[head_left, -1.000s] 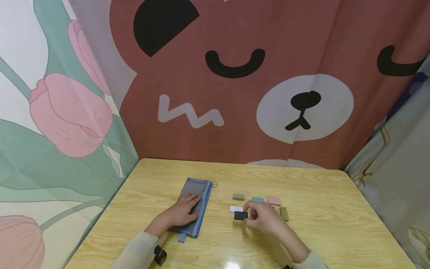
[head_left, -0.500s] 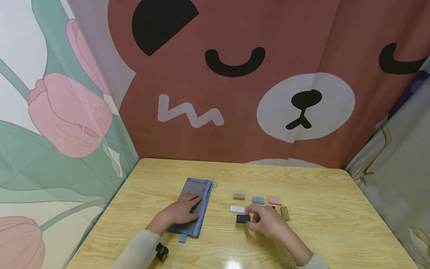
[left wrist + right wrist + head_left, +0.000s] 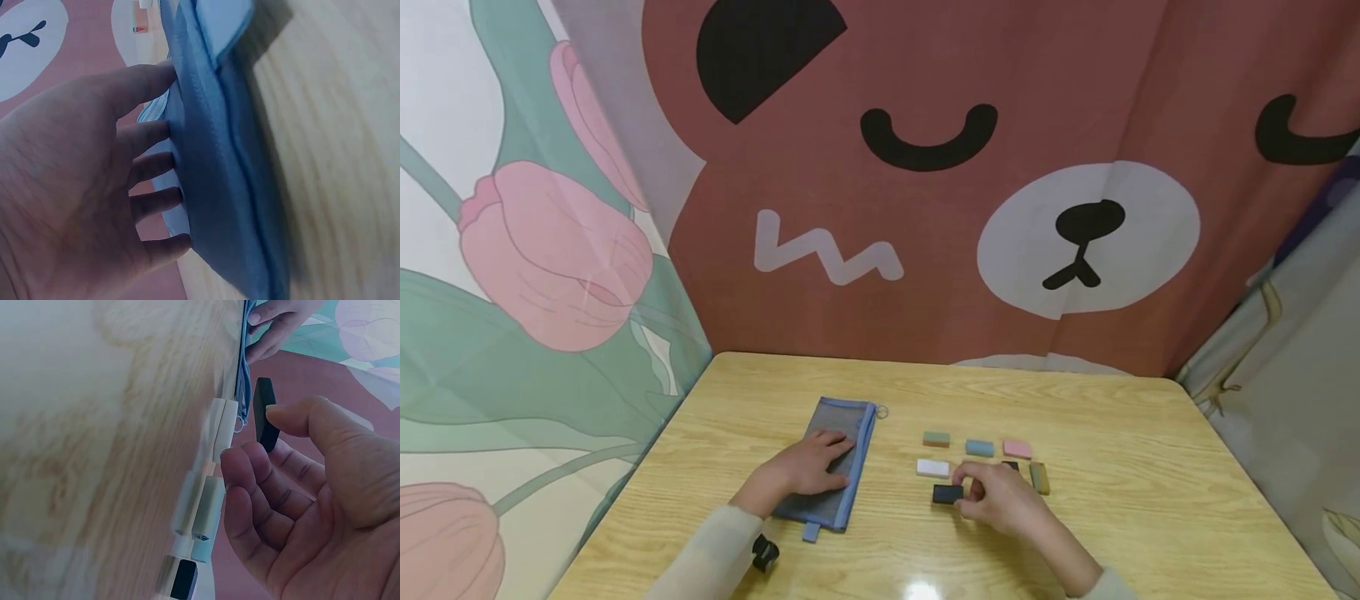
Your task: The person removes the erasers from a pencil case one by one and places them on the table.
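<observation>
My left hand (image 3: pixel 805 462) lies with straight, spread fingers on a blue-edged mesh zip pouch (image 3: pixel 827 510); in the left wrist view the fingertips (image 3: pixel 167 161) touch its face. In my right hand (image 3: pixel 1007 498), thumb and index finger pinch a small black eraser (image 3: pixel 947 494) by its right end. The right wrist view shows this eraser (image 3: pixel 265 412) raised off the table, the other fingers curled beneath. Just behind it lies a white eraser (image 3: pixel 932 468). Another dark block (image 3: pixel 1011 465) is partly hidden behind the right hand.
Beyond the right hand lie a green-and-orange block (image 3: pixel 936 438), a blue block (image 3: pixel 980 448) and a pink block (image 3: pixel 1017 449). A yellowish block (image 3: pixel 1039 478) sits right of that hand. The wooden table (image 3: pixel 1150 467) ends at a bear-print curtain (image 3: pixel 925 317).
My right hand has moved slightly toward me and to the right with the black eraser, uncovering more of the white and blue blocks. The left hand stays on the pouch.
</observation>
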{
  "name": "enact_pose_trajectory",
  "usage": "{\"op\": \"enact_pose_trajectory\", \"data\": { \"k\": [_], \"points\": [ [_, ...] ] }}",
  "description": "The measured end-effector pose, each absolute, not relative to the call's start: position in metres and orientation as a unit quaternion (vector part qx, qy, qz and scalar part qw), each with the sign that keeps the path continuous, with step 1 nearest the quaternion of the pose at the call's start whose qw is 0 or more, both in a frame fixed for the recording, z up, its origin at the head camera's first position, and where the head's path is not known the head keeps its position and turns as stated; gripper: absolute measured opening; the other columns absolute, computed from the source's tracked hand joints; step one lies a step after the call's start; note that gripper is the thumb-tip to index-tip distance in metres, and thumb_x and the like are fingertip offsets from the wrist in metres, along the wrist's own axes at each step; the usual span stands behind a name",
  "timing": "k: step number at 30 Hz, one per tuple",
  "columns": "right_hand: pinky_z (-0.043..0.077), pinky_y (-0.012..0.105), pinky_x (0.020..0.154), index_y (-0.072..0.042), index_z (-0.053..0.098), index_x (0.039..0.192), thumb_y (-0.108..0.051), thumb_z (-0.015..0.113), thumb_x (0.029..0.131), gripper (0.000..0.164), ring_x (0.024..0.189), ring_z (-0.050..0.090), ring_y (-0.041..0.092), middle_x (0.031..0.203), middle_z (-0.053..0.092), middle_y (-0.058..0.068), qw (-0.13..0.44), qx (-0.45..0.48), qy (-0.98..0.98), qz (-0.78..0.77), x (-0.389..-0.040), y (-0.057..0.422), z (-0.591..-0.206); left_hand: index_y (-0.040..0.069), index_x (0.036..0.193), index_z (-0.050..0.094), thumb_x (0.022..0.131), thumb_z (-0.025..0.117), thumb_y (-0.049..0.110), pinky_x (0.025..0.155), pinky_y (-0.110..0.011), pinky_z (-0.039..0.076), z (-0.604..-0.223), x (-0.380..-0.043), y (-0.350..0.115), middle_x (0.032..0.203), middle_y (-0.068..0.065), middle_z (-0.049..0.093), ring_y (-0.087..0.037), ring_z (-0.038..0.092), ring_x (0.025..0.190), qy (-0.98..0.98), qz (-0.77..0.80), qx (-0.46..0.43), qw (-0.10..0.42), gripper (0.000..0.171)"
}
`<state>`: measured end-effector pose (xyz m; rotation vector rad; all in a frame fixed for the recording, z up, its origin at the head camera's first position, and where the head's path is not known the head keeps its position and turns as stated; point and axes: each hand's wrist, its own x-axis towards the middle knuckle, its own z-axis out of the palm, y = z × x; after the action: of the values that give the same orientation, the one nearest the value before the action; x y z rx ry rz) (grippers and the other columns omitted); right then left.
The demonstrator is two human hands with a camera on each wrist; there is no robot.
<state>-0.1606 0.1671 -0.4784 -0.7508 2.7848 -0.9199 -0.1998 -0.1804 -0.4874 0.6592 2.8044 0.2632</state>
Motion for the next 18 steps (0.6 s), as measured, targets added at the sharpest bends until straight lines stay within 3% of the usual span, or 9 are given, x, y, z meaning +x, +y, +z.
{"op": "enact_pose_trajectory", "data": {
  "k": [9,18],
  "points": [
    [0.038,0.022,0.049,-0.018,0.068,0.103,-0.019,0.078,0.087,0.019,0.054,0.047,0.003,0.069,0.055,-0.013,0.063,-0.255,0.92,-0.292,-0.1623,0.1691,-0.4835,0.017,0.156,0.042,0.098,0.061,0.049,0.114,-0.049,0.036,-0.4854,-0.2028,-0.1797,0.16,-0.008,0.038,-0.033,0.032,0.148,0.963,0.06,0.224,0.137,0.068],
    [0.037,0.022,0.047,-0.018,0.069,0.102,-0.019,0.079,0.086,0.019,0.053,0.047,0.004,0.068,0.056,-0.012,0.079,-0.246,0.92,-0.294,-0.1616,0.1685,-0.4876,0.014,0.156,0.04,0.099,0.06,0.048,0.112,-0.049,0.038,-0.4874,-0.2017,-0.1812,0.158,-0.01,0.038,-0.033,0.033,0.145,0.958,0.053,0.246,0.137,0.07]
  ]
}}
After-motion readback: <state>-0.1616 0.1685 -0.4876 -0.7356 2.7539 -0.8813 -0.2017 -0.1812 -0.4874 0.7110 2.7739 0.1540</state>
